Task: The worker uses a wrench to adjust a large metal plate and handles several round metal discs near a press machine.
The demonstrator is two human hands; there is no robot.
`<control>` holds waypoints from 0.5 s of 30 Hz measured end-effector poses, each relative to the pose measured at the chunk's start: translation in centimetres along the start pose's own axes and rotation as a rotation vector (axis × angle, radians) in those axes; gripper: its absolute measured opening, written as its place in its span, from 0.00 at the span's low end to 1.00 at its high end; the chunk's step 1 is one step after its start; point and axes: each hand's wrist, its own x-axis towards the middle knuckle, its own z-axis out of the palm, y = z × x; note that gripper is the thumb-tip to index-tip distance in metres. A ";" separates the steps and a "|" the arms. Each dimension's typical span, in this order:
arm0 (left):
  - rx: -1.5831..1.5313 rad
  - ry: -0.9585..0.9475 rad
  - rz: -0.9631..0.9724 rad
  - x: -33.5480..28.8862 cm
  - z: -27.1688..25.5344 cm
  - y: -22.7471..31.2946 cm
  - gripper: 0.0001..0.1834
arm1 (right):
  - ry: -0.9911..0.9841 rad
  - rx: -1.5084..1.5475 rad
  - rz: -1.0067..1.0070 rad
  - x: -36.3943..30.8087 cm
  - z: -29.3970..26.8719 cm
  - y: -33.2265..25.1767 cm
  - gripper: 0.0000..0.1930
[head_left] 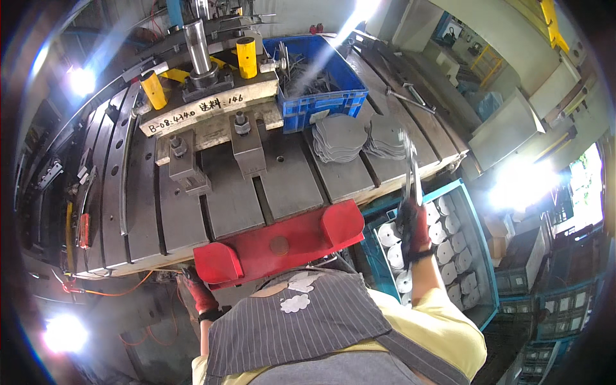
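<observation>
My right hand (pixel 416 224), in a red and black glove, is raised at the right front corner of the steel press table (pixel 292 183). It is closed round a long shiny metal tool (pixel 414 168) that points up and is smeared by motion; it looks like tongs. Just beyond its tip lie two stacks of flat grey metal plates (pixel 340 138) (pixel 385 136). Below this hand stands a blue crate (pixel 491 269) of round pale discs with centre holes. My left hand (pixel 200 294), gloved in red, is low beside the left end of the red two-lobed guard (pixel 279 246); its fingers are hard to make out.
On the table, a blue bin (pixel 324 108) holds metal scraps. Left of it stands a die block (pixel 212 112) with yellow posts (pixel 246 58) and bolted clamps (pixel 247 144). A wrench-like bar (pixel 410 99) lies at the far right. An orange hose (pixel 122 292) hangs at the left.
</observation>
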 end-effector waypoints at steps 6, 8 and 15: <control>1.028 -0.512 0.364 1.5 -9.9 -8.9 0.23 | 0.156 -0.255 0.152 -3.9 -7.4 17.9 0.11; 1.150 -0.589 0.385 2.6 -9.2 -7.8 0.23 | 0.041 -0.304 0.266 -2.6 -5.7 17.1 0.11; -0.313 -1.100 -0.260 7.6 -12.1 -9.2 0.36 | -0.505 -0.142 0.664 11.0 -9.9 20.4 0.10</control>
